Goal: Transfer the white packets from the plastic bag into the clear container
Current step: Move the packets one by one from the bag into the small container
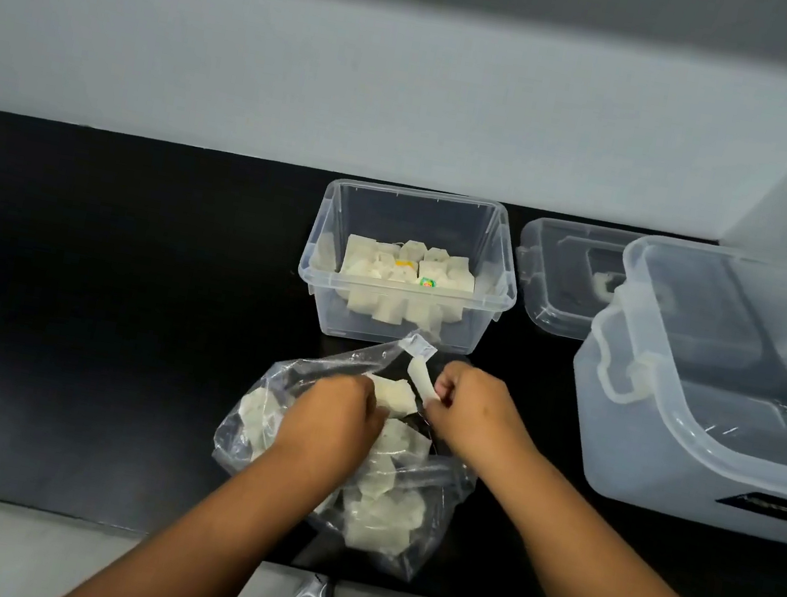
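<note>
A clear plastic bag (pixel 434 524) lies on the black counter near its front edge, with several white packets (pixel 383 520) inside. My left hand (pixel 335 416) reaches into the bag's mouth, fingers closed around white packets (pixel 393 394). My right hand (pixel 475 405) is just right of it, pinching one white packet (pixel 419 378) that sticks up above the bag. Behind the bag stands the open clear container (pixel 499 258), with a layer of white packets (pixel 406 269) covering its floor.
A clear lid (pixel 549 272) lies flat to the right of the container. A larger lidded clear bin (pixel 672 423) stands at the right, close to my right arm. A grey wall runs behind the black counter (pixel 94 300). Pale floor shows below its front edge.
</note>
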`<state>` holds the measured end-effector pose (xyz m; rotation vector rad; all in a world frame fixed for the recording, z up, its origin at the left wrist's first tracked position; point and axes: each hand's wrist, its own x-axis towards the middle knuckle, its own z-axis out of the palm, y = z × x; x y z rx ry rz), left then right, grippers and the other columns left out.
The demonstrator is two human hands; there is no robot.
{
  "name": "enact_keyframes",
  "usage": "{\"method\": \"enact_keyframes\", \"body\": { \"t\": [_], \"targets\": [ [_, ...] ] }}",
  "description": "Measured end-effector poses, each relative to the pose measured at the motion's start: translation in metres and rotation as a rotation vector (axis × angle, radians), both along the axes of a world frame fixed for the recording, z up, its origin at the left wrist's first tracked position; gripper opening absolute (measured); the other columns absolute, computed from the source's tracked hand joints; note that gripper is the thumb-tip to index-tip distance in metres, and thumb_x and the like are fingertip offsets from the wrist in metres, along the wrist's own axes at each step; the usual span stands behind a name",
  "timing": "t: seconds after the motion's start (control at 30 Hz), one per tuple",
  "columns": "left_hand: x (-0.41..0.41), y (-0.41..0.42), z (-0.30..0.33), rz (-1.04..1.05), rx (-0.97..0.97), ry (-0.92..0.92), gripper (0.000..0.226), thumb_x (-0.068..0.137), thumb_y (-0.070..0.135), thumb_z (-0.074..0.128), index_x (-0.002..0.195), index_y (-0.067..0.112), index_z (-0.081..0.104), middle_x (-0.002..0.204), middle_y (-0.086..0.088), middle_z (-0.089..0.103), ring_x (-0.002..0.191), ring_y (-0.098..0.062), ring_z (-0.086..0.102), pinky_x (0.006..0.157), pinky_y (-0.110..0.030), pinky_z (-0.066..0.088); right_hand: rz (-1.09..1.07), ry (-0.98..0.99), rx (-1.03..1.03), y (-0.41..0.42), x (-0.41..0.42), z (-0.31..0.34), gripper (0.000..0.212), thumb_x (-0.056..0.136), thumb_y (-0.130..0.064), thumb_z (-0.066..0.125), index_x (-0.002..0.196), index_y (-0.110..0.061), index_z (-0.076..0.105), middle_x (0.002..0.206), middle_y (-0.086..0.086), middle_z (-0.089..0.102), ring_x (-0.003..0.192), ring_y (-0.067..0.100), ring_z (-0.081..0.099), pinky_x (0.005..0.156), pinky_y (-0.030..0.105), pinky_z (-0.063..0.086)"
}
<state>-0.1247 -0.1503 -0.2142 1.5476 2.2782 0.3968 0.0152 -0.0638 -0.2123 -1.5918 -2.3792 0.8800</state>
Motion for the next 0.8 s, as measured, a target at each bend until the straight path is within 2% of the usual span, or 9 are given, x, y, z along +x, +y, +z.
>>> {"method": "enact_keyframes", "body": {
  "t": [0.1,0.2,0.27,0.33,0.43,0.53,0.63,0.7,0.8],
  "targets": [
    [0.008,0.0,-0.006,0.013,-0.129,0.04,0.033,0.089,0.046,0.056,0.085,0.013,0.057,0.093,-0.005,0.065,0.089,-0.025,0.062,0.067,-0.03,0.044,0.014,0.038,0.018,-0.002,0.005,0.002,0.005,0.081,-0.014,0.061,0.082,-0.015,0.056,0.077,0.003,0.063,0.071,0.024,0.066,0.068,0.037,0.055],
    [0.012,0.0,-0.015,0.013,-0.168,0.05,0.036,0.082,0.051,0.062,0.082,0.017,0.05,0.094,-0.003,0.063,0.087,-0.023,0.062,0.064,-0.03,0.044,0.029,0.066,0.014,-0.005,0.008,0.0,0.005,0.081,-0.015,0.061,0.084,-0.018,0.057,0.078,0.002,0.065,0.068,0.023,0.068,0.068,0.039,0.057],
    [0.014,0.001,-0.017,0.013,-0.169,0.046,0.038,0.077,0.05,0.068,0.09,0.016,0.056,0.091,0.0,0.062,0.086,-0.021,0.063,0.065,-0.03,0.048,0.031,0.088,0.014,-0.007,0.009,-0.001,0.005,0.082,-0.016,0.06,0.085,-0.019,0.058,0.076,0.001,0.067,0.067,0.022,0.068,0.067,0.039,0.057],
    [0.017,0.001,-0.015,0.009,-0.153,0.013,0.035,0.075,0.046,0.073,0.099,0.023,0.063,0.089,0.003,0.063,0.086,-0.019,0.064,0.065,-0.028,0.048,0.041,0.102,0.021,-0.008,0.01,0.0,0.005,0.082,-0.015,0.06,0.086,-0.019,0.06,0.075,0.0,0.067,0.067,0.021,0.068,0.067,0.037,0.057],
    [0.021,0.002,-0.01,0.037,-0.13,-0.05,0.017,0.076,0.033,0.075,0.085,0.027,0.062,0.083,0.002,0.061,0.081,-0.019,0.062,0.063,-0.025,0.043,0.056,0.101,0.024,-0.009,0.01,0.001,0.007,0.084,-0.016,0.061,0.09,-0.02,0.062,0.075,-0.005,0.063,0.072,0.019,0.066,0.069,0.032,0.055],
    [0.019,0.003,-0.015,0.108,-0.151,-0.121,0.027,0.075,0.032,0.075,0.078,0.023,0.05,0.081,0.004,0.058,0.075,-0.018,0.057,0.06,-0.026,0.041,0.06,0.095,0.034,-0.009,0.01,0.003,0.008,0.086,-0.017,0.062,0.093,-0.02,0.064,0.077,-0.007,0.061,0.074,0.017,0.062,0.068,0.028,0.05],
    [0.015,0.005,-0.019,0.123,-0.156,-0.229,0.022,0.079,0.027,0.069,0.07,0.023,0.05,0.072,0.007,0.055,0.07,-0.016,0.055,0.061,-0.028,0.045,0.048,0.102,0.031,-0.008,0.012,0.005,0.006,0.087,-0.02,0.062,0.092,-0.021,0.065,0.078,-0.007,0.064,0.074,0.016,0.064,0.069,0.029,0.052],
    [0.012,0.006,-0.017,0.078,-0.12,-0.259,0.017,0.082,0.026,0.065,0.071,0.024,0.052,0.071,0.008,0.054,0.07,-0.016,0.054,0.063,-0.027,0.045,0.036,0.103,0.039,-0.006,0.015,0.009,0.004,0.089,-0.023,0.062,0.091,-0.023,0.065,0.081,-0.006,0.067,0.076,0.016,0.065,0.072,0.032,0.055],
    [0.006,0.007,-0.005,-0.015,-0.066,-0.265,0.014,0.085,0.027,0.065,0.075,0.024,0.055,0.069,0.01,0.054,0.067,-0.013,0.054,0.059,-0.024,0.042,0.03,0.118,0.079,-0.002,0.018,0.023,0.007,0.091,-0.026,0.06,0.093,-0.023,0.066,0.083,-0.005,0.069,0.074,0.015,0.066,0.072,0.034,0.056]
  ]
}}
